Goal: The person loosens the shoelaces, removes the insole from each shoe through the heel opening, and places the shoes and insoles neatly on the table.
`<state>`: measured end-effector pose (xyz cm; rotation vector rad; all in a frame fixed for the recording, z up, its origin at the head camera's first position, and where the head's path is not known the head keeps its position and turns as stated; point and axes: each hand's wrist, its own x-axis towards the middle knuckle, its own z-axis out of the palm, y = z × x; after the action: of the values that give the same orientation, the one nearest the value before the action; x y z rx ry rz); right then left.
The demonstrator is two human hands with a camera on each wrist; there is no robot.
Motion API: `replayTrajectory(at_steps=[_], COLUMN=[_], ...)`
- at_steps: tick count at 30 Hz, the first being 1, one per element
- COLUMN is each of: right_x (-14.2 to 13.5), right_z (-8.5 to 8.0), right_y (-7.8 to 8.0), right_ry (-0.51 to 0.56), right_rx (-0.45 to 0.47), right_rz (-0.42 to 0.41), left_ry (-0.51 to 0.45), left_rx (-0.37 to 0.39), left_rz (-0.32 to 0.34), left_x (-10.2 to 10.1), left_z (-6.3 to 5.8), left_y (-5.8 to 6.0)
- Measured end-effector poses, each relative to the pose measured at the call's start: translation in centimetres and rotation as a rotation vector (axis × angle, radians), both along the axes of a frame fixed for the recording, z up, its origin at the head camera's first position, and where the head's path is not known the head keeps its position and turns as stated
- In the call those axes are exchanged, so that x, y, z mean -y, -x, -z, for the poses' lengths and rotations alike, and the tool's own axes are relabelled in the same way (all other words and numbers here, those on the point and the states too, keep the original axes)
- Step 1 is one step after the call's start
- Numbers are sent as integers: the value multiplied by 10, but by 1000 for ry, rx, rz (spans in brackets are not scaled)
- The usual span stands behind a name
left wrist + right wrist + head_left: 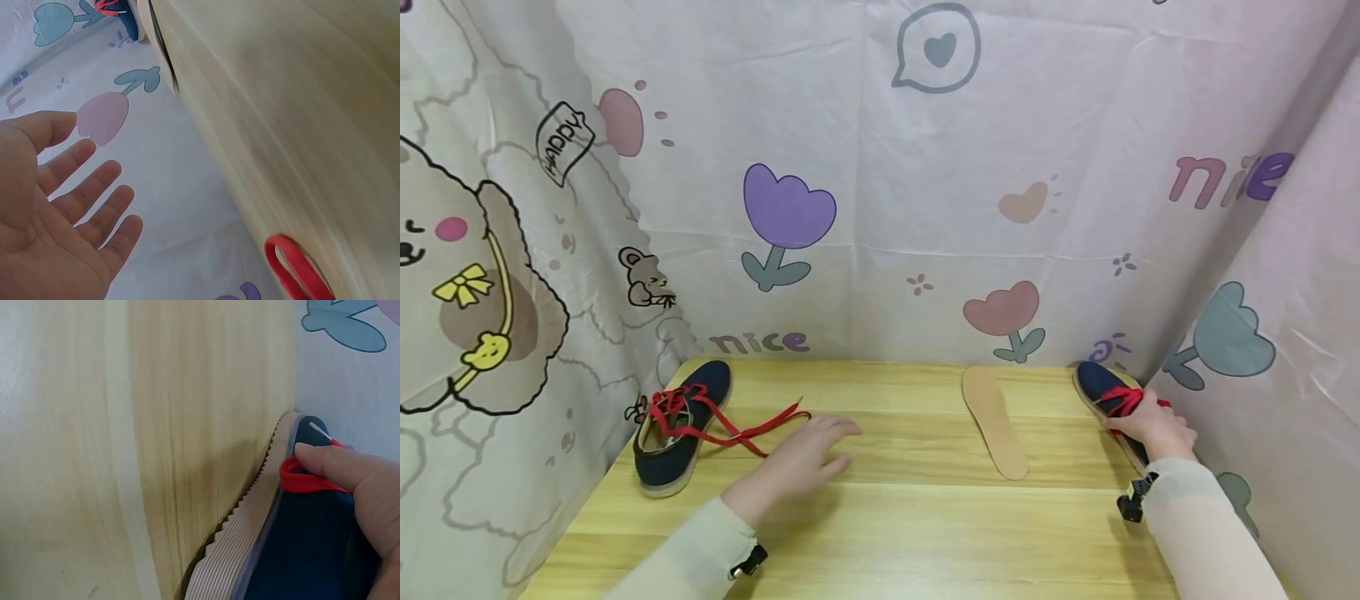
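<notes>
My right hand [1161,429] grips a navy canvas shoe [1093,382] at the table's right side, across its red laces [1123,400]. In the right wrist view the thumb [331,461] lies over the upper beside a red lace loop [306,481], above the pale ribbed sole [234,550]. The fingers on the shoe's far side are hidden there. Held over the table left of centre, my left hand [801,458] has its fingers spread and holds nothing. Close by it trail the loose red laces [737,435] of a second navy shoe [666,467], upright at the left.
A tan insole [995,423] lies flat on the wooden table [925,533], between the left hand and the right shoe. White printed curtains [880,208] rise behind the table and along both sides. Each sleeve cuff carries a small black device [748,562].
</notes>
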<state>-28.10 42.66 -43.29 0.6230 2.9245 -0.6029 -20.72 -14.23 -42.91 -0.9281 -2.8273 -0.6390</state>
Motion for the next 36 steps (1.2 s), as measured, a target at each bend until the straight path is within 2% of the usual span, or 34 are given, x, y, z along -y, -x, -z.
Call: replayTrajectory(at_steps=[6,12,18,27,36], right_x=[4,-1,-5,-1,-4], right_z=[-1,4,7,5,6], right_y=[0,5,7,4,-2], right_ry=[-1,-31,-37,-12,6], right_rx=[-1,-7,-5,-8,10], right_rz=[16,-6,-6,-22,-58], left_ry=[-11,-27,-6,6,7], left_rx=[20,47,59,83,92], left_rz=[15,24,33,27,17], left_x=[-11,-20,-31,-44,-51], left_z=[2,2,3,-1,2], left_y=[3,7,13,18,24])
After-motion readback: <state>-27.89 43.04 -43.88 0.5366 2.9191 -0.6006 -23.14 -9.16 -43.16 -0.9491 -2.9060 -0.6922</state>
